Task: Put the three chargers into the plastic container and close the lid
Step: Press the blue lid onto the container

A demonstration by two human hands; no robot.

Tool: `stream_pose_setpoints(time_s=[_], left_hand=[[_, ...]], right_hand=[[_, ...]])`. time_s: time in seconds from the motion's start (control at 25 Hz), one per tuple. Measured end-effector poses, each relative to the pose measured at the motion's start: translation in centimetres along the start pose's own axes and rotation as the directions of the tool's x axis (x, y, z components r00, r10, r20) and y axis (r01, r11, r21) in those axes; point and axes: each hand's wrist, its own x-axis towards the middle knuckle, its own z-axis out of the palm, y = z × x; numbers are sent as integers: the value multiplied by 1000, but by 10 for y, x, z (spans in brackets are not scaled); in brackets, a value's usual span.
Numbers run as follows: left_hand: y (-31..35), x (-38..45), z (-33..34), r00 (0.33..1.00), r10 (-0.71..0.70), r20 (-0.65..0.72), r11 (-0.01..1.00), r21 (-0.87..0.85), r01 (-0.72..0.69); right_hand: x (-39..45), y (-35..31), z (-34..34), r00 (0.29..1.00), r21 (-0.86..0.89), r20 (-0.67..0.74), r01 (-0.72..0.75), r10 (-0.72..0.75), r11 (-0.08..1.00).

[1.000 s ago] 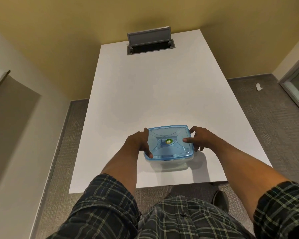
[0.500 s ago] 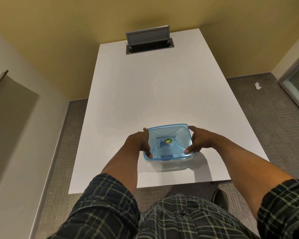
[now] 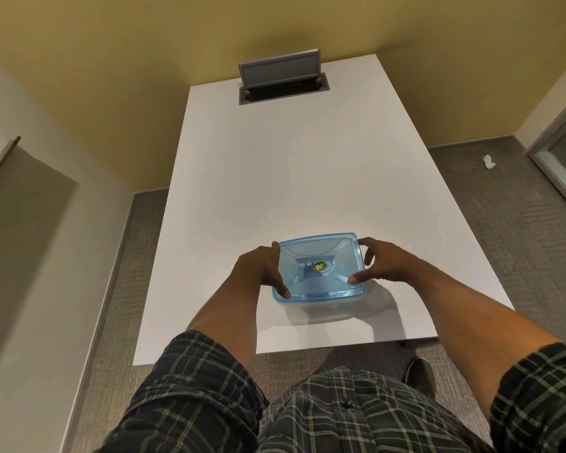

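Translucent blue plastic container lid (image 3: 321, 266) is pressed by both hands, corners possibly unseated.
Left hand (image 3: 258, 269) and right hand (image 3: 381, 263) are curled on its edges; uneven pressure risks pop-off on the white table (image 3: 291, 158).

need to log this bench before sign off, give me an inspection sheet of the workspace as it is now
surface: white table, bare apart from the container near its front edge
job's things: clear container with blue lid sitting on top; a dark shape shows through the lid, chargers cannot be counted; whether the lid is fully snapped cannot be told
clutter: nothing seen on the table
grippers: left hand on the lid's left edge, right hand on its right edge, thumbs on the near corners
cables: nothing seen
surroundings: open grey hatch at the table's far end, yellow wall, grey carpet with a white scrap at right, a shoe under the front edge
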Motion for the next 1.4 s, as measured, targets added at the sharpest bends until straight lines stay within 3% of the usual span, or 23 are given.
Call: stream_pose_setpoints(time_s=[0.4, 0.84, 1.2, 1.4], left_hand=[[-1, 1, 10, 1000, 0, -1, 1000, -7, 0], [-1, 8, 18, 999, 17, -29, 1000, 1, -17], [-4, 10, 19, 996, 27, -89, 999, 40, -23], [-6, 6, 21, 994, 32, -100, 999, 27, -29]], right_hand=[[4, 17, 15, 1000, 110, 13, 16, -18, 994], [7, 19, 13, 980, 214, 199, -16, -28, 977], [8, 21, 9, 958, 58, 250, 132, -143, 989], [14, 6, 4, 962, 64, 251, 96, -109, 993]])
